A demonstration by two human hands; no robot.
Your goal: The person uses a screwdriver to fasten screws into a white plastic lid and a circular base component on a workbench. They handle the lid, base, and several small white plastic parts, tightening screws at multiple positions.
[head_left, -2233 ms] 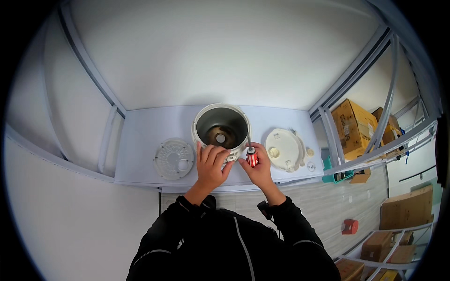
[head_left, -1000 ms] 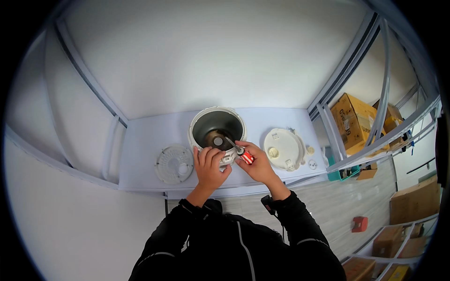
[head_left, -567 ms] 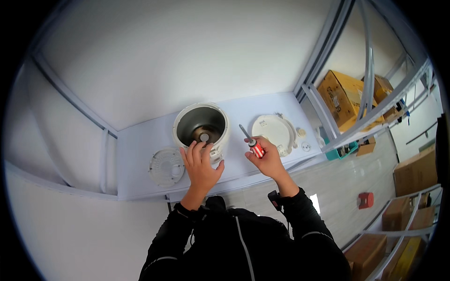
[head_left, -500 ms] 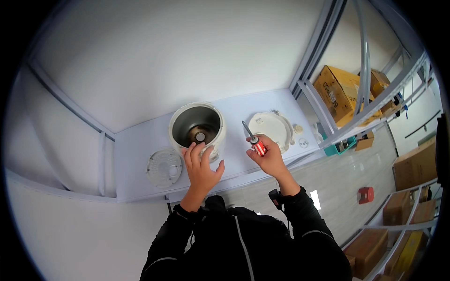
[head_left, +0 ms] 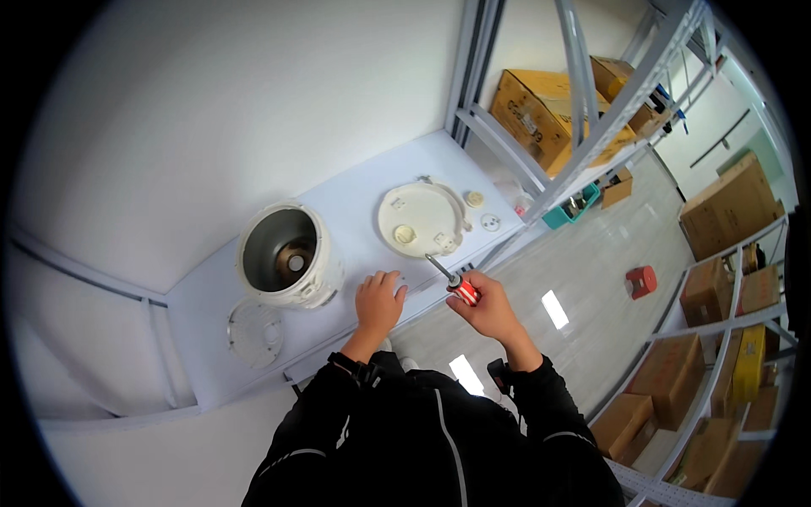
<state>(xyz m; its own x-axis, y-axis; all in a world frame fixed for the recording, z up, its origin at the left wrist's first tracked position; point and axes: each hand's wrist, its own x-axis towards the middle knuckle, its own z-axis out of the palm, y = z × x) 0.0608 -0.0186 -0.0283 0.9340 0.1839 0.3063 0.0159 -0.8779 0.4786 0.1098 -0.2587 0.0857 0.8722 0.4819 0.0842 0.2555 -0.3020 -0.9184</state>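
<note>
- Two hands staying apart: right hand [head_left: 487, 309] is gripping a screwdriver [head_left: 464, 290] by its red-and-white handle, shaft pointing forward-left.
- Left hand [head_left: 378, 306] is holding nothing, fingers loosely bent; cannot tell if it is touching the table [head_left: 351, 203].
- Round cream cover [head_left: 432, 209] is lying ahead of both hands, near rim close to the screwdriver's tip.
- White pot [head_left: 325, 275], dark inside, is standing left of the left hand.
- Pale disc [head_left: 255, 338] is lying just beside the pot, nearer the person.
</note>
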